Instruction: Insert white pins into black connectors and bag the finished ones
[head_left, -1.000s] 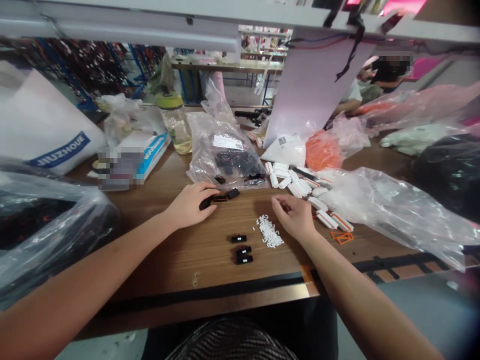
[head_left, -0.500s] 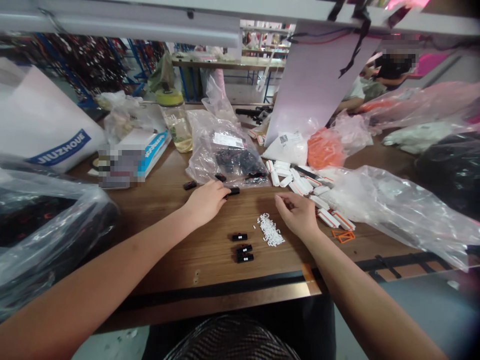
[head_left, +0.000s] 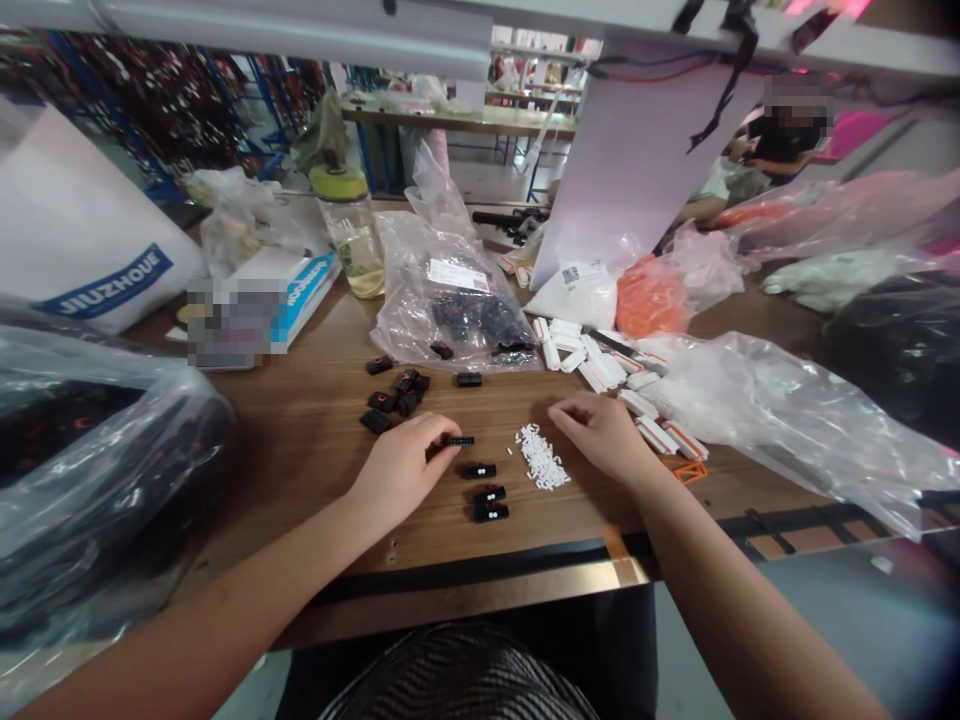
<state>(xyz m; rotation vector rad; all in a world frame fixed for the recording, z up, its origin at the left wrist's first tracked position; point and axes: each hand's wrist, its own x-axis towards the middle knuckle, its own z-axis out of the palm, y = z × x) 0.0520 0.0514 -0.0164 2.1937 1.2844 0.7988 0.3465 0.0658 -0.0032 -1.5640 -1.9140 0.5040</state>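
Pinched in the fingertips of my left hand is a small black plastic block, held just above the table. My right hand is closed beside a pile of tiny white pegs, thumb and fingers together; whatever they may hold is hidden. Between my forearms lie three black blocks, one apart and two close together, each with two white dots on it. Several other black blocks are heaped beyond my left hand, and a single black block lies to their right.
A clear bag of black parts lies behind. White pieces with orange stripes spill beside a clear plastic bag at right. A bottle stands at back left; a large bag fills the left side. Another person sits far right.
My left hand has come back from the heap of black blocks toward me, bringing one block in its fingers. My right hand has stayed by the white pegs, its fingers more closed.
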